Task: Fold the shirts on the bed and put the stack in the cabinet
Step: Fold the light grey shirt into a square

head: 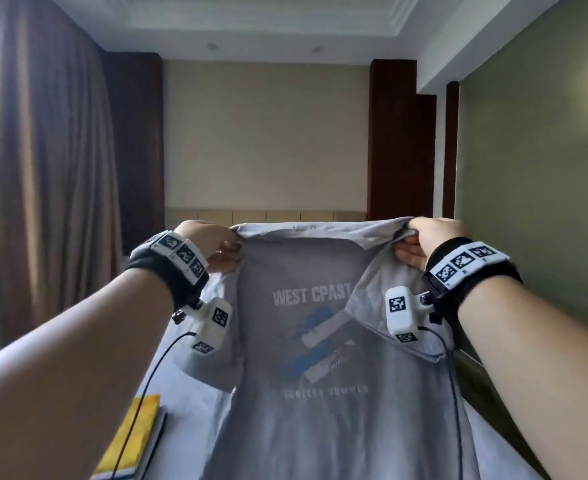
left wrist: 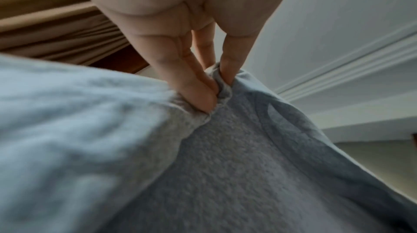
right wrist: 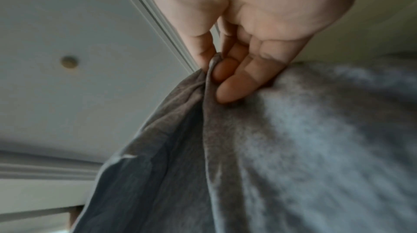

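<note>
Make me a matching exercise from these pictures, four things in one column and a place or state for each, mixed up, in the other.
Things:
1. grey shirt
2. left hand
3. yellow book
4. brown curtain

Places or states:
A. hangs at the left of the room
B. held up by its top corners, print facing the camera
C. lies low at the left, under the left forearm
D. pinches the shirt's top left corner

Pairs: 1-B, 2-D, 3-C, 4-A
</note>
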A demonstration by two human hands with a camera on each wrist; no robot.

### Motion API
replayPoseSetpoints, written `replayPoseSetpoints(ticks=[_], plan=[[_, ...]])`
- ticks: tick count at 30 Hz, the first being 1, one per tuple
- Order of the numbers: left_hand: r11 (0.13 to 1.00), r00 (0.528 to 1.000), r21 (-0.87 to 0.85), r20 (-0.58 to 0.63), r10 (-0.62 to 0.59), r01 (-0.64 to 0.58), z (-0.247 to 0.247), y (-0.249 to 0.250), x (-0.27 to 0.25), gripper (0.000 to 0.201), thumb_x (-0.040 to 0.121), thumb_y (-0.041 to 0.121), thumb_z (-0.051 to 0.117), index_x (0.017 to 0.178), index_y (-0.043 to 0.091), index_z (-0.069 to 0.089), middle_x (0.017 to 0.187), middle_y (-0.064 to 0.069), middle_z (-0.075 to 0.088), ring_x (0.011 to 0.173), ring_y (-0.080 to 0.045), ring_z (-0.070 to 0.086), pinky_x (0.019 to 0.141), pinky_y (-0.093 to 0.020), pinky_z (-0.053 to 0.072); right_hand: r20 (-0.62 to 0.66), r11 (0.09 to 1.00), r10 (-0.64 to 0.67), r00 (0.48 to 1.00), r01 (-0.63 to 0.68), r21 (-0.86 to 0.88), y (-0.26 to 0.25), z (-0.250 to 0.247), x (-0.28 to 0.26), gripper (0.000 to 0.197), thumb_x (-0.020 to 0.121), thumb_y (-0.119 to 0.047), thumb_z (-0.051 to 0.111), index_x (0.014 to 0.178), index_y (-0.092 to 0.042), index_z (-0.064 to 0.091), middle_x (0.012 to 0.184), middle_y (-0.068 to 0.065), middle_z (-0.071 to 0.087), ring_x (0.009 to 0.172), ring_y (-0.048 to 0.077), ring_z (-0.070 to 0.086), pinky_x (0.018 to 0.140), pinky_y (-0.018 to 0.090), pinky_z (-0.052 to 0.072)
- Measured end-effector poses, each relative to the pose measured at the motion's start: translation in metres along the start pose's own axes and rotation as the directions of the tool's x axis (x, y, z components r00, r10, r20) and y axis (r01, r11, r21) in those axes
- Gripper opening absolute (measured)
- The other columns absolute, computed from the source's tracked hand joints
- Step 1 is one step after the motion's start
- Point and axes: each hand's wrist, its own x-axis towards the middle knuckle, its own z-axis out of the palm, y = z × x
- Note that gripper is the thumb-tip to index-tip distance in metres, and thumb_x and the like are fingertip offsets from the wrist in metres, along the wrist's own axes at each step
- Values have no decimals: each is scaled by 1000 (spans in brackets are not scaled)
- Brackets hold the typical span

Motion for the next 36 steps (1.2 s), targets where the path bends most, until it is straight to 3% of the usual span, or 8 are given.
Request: replayPoseSetpoints(ticks=[7,12,19,22,26,29,33,36], plan=[[979,980,-42,18,-200,201,18,-131,67,19,99,-7,54,84,2,62,56,-13,61,55,-24,58,48,-28,54,-143,936,266,953,-291,-198,138,-22,46,9,97,-12,59,92,-5,63,74,13,64,35,16,61,34,27,50],[981,981,-5,2,-193,193,34,-210,121,23,98,-2,57,92,20,62,96,-9,67,83,-24,67,72,-33,62,-175,907,334,926,-367,-207,217,-25,79,10,97,-11,59,92,-4,65,76,15,68,42,19,66,42,31,57],[896,921,-278,-82,-380,345,73,-316,178,28,101,-5,45,92,15,63,103,-16,65,94,-31,66,90,-45,58,-250,856,449,858,-493,-154,324,-27,129,10,97,-9,61,97,1,65,85,21,70,60,30,70,58,40,62],[873,885,-274,-125,-448,403,82,-345,205,34,100,-7,44,93,16,68,99,-18,67,78,-30,64,78,-43,56,-257,844,496,829,-530,-79,362,-24,151,8,98,-6,60,98,0,64,82,21,67,65,31,71,62,40,60],[902,886,-189,-193,-421,388,92,-377,258,38,94,-3,60,72,20,82,111,-22,73,89,-30,64,82,-40,46,-255,811,570,781,-584,21,399,-11,198,7,97,-1,56,93,0,61,90,25,68,77,33,71,61,40,59],[914,898,-159,-185,-399,374,108,-388,297,25,94,1,64,91,15,83,103,-23,74,82,-29,62,73,-35,47,-249,802,584,773,-596,31,421,5,237,7,97,-1,56,95,0,62,92,24,69,77,32,72,52,35,59],[941,922,-126,-194,-335,315,136,-386,355,30,94,1,67,120,12,74,86,-6,70,69,-20,63,70,-34,56,-299,858,486,821,-514,-17,448,29,294,10,96,-1,57,90,-3,65,92,24,70,78,31,73,62,37,62],[944,942,31,-79,-325,328,147,-392,379,55,93,11,74,140,34,60,120,4,70,100,-16,69,92,-27,54,-179,837,368,912,-409,-364,481,42,327,47,90,-22,63,136,-17,58,123,5,64,98,26,68,86,36,58]])
